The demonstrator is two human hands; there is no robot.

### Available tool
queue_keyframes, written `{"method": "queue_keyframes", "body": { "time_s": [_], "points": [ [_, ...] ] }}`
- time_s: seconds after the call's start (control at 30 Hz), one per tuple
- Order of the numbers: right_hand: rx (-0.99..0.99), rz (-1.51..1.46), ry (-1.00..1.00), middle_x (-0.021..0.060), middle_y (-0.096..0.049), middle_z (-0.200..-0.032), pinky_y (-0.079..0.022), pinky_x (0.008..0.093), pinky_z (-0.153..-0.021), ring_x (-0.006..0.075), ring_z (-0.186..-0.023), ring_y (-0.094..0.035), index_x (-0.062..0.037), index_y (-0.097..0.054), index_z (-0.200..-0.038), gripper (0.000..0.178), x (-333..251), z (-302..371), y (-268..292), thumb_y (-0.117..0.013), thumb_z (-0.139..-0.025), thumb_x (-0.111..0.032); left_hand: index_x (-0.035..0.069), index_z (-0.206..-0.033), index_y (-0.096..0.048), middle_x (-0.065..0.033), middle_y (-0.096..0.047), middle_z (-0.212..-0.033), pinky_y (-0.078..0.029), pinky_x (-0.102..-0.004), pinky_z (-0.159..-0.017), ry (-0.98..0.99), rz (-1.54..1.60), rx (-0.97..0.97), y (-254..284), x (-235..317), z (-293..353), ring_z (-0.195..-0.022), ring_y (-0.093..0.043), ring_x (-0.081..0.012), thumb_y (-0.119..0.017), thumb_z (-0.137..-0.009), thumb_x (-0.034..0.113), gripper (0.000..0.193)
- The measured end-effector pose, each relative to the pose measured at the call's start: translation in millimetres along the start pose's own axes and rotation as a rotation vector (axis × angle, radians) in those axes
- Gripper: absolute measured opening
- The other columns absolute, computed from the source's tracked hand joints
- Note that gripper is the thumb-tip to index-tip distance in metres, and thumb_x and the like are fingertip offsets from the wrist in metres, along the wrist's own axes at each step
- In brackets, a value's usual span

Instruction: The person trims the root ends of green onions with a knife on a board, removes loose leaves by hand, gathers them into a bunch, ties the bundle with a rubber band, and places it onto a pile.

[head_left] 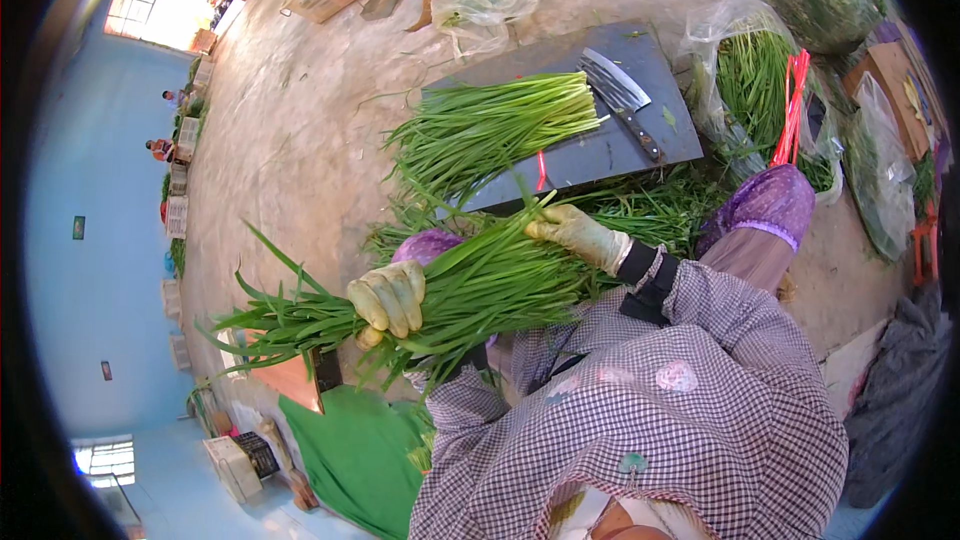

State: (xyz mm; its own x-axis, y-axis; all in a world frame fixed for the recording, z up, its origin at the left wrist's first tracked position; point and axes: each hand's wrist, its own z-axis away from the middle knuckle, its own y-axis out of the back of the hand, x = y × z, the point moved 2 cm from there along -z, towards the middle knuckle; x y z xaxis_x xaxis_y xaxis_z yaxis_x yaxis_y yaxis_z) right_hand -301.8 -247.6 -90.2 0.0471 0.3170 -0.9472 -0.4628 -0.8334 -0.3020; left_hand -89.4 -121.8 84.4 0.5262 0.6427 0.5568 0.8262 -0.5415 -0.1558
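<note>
1. Where the green bunch (500, 280) crosses the checked smock (640, 390), a purple knee (425, 244) is half hidden.
2. Left hand (388, 298) curls its fingers round it, palm unseen.
3. Right hand (582, 237) half-closes against it; whether pinching, I cannot tell.
4. Laid stalks (490, 125) cover some board (540, 55).

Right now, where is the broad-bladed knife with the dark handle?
In the head view, the knife lies upper right of centre on the flat grey board, beside the pale ends of the long green stalks.
</note>
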Motion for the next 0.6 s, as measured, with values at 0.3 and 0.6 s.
{"method": "queue_keyframes", "body": {
  "time_s": [0.3, 0.6],
  "points": [
    [0.374, 1.452, 0.077, 0.0124, -0.067, -0.089, -0.051, 0.0468, -0.084, 0.0331, -0.093, -0.066, -0.0076, -0.066, -0.089, 0.023, 43, 10, 51, -0.063, -0.096, -0.029, 0.012, -0.101, -0.057, 0.0004, -0.062, -0.076, -0.044, -0.0320, -0.082, -0.233, 0.117, 0.224, 0, 19, 32, -0.071, -0.059, -0.0132, -0.065, -0.100, 0.019, 0.010],
    [0.183, 0.917, 0.468, 0.0131, -0.072, -0.111, -0.055, 0.0417, -0.089, 0.0347, -0.103, -0.068, -0.0149, -0.072, -0.126, 0.048, -33, 35, 55, -0.066, -0.097, -0.053, 0.012, -0.101, -0.056, 0.0016, -0.061, -0.074, -0.043, -0.0326, -0.086, -0.418, 0.153, 0.243, 11, 42, 55, -0.070, -0.058, -0.0130, -0.064, -0.101, 0.018, 0.010]
  ]
}}
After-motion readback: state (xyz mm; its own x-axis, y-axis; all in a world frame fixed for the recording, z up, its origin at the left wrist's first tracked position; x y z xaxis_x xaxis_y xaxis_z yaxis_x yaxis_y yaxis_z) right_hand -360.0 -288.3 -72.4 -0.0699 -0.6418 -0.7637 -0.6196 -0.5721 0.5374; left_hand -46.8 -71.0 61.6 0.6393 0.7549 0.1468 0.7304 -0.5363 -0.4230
